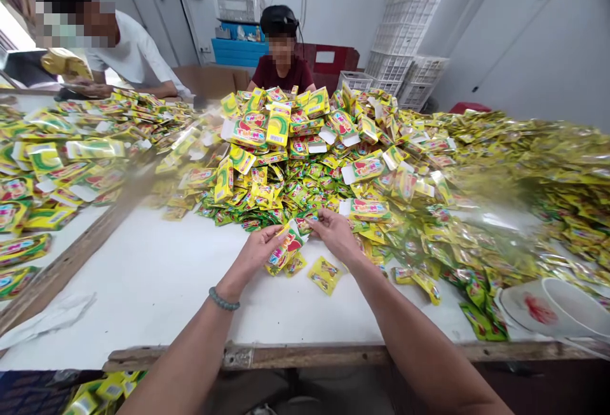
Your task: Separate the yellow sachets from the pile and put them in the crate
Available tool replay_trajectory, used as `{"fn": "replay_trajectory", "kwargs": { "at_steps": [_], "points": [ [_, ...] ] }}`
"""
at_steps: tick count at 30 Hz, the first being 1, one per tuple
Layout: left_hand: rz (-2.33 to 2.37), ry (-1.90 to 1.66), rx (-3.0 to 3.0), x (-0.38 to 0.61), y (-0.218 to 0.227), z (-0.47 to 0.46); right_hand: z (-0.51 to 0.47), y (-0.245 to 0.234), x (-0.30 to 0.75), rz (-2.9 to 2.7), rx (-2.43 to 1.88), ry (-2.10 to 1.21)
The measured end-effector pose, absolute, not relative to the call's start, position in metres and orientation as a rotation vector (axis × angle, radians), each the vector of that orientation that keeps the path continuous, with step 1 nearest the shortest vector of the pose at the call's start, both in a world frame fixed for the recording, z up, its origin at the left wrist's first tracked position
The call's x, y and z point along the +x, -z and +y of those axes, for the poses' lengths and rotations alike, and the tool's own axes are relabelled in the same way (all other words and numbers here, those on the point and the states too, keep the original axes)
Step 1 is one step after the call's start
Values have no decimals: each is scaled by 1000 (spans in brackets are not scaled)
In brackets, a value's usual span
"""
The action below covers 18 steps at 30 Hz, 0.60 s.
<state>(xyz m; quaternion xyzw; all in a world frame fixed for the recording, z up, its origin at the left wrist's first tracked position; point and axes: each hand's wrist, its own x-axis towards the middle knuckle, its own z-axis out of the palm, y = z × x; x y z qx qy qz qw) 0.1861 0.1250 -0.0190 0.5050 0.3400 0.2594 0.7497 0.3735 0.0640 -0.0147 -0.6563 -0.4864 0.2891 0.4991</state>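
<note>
My left hand (261, 251) grips a small yellow-and-green candy box (286, 248), tilted with its open white flap toward my right hand. Thumb and fingers of my right hand (335, 232) pinch a green candy packet (304, 224) at the mouth of that box. Whether the packet's end is inside the box I cannot tell. Below the box, a yellow packet (325, 275) lies flat on the white table (190, 300). Just beyond my hands rises a heap of green packets (305, 191), and another open box (369, 209) lies by my right hand.
Piled boxes (279, 124) top the heap. Yellow packets (538, 167) spread across the right side. A white bucket (557, 307) lies tipped at the right front. A wooden strip (90, 243) divides the table at left. Two people (143, 53) are across the table; white crates (393, 34) stand behind.
</note>
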Motion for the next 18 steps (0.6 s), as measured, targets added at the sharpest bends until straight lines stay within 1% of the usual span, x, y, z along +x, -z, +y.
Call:
{"fn": "replay_trajectory", "kwargs": {
  "at_steps": [2,7,10,15,18],
  "points": [
    [760,-589,1107,186,19,125,61,12,372,-1237,-1631,-704],
    [789,-521,1122,188,21,125,59,8,373,-1380,-1746,-588],
    [836,-508,1075,190,22,123,59,10,374,-1403,-1745,-604],
    [854,-441,1076,189,23,120,58,12,372,-1630,-1703,-617],
    [867,-462,1051,188,21,119,59,16,369,-1535,-1778,-672]
  ]
}}
